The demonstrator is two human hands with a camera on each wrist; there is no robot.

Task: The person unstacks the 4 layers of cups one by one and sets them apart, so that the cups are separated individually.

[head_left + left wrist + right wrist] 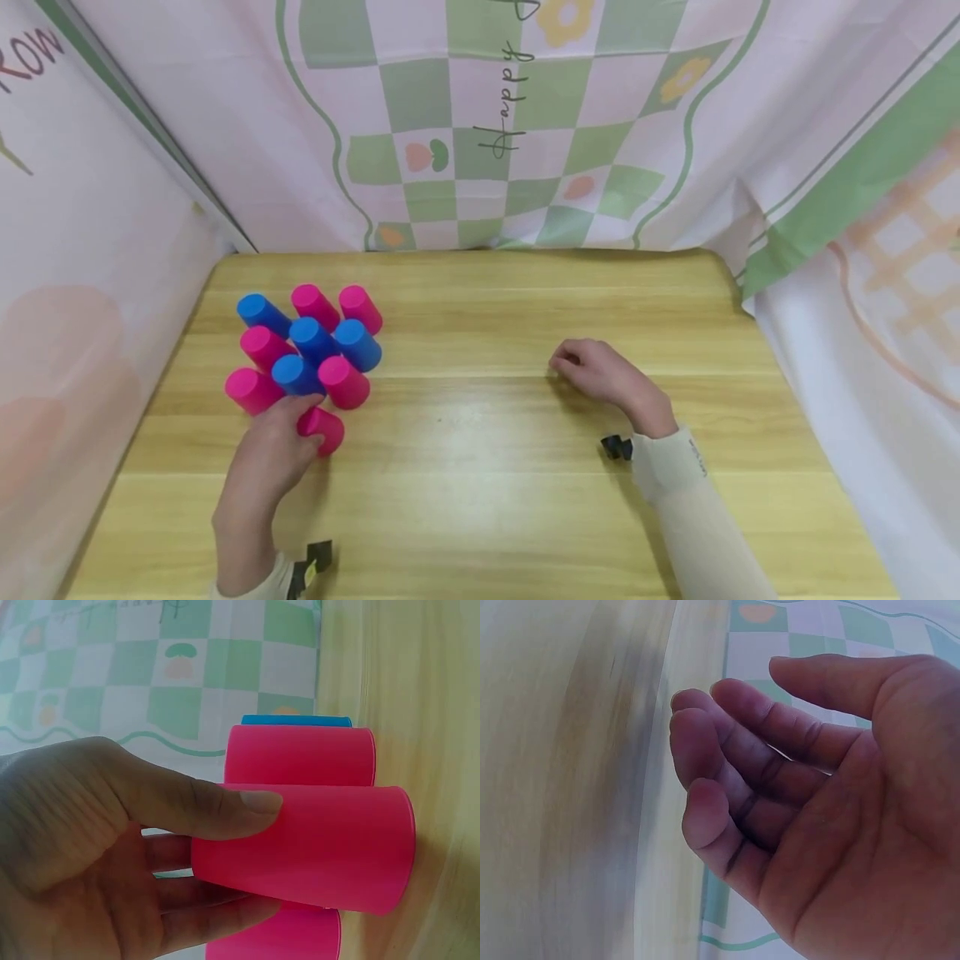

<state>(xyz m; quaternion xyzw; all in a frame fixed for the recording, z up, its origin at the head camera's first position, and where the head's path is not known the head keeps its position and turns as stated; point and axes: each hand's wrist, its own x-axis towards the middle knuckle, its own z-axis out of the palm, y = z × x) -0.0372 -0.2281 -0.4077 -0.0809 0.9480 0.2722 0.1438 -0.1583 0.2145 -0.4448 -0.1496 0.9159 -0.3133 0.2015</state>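
Note:
My left hand (266,458) grips a pink cup (324,430), which is upside down with its wide rim toward the table. In the left wrist view the thumb lies along one side of this pink cup (315,847) and the fingers pass round the other side. Whether its rim touches the table cannot be told. Beyond it stand several more upside-down cups in a close group, among them a pink cup (347,383) and a blue cup (296,375). Over the table's right part is my right hand (600,371), holding nothing, its fingers loosely curled.
The wooden table (465,433) spreads between the hands and ends at a patterned cloth (480,192) behind. White printed cloth (82,275) hangs on the left, and more cloth (847,350) on the right. Each wrist carries a small black camera (617,447).

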